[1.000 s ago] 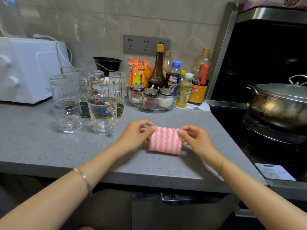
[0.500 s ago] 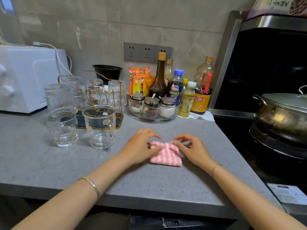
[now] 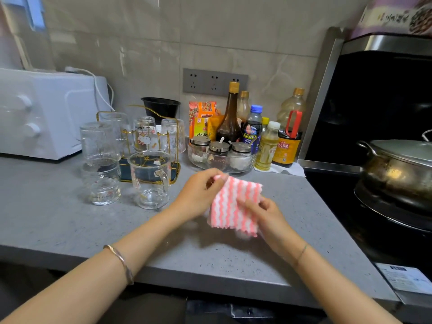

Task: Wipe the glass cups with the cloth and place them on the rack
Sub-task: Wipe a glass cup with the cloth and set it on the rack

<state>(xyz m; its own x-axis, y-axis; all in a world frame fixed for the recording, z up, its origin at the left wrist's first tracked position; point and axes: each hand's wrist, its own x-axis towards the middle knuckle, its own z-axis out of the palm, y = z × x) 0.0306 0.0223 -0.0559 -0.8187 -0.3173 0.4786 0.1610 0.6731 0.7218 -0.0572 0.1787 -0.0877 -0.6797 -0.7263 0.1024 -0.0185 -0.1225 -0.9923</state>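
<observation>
Pink-and-white striped cloth (image 3: pixel 231 206) pinched by left hand (image 3: pixel 198 197) and right hand (image 3: pixel 266 213) (thumb against fingers); could topple clear handled glass mug (image 3: pixel 149 181), left, if swung.

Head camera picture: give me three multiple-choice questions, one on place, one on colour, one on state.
1. Where is the handled mug?
A. upright on the counter, in front of the rack.
B. upside down on that rack.
C. stacked on another glass.
2. Stripes on the cloth are:
A. blue and white.
B. green and yellow.
C. pink and white.
3. The cloth is:
A. lying untouched.
B. held by the left hand and the right hand.
C. stuffed into a cup.
Answers: 1 A, its base sits on the counter before the rack. 2 C, wavy pink and white bands show. 3 B, both hands grip it.
</observation>
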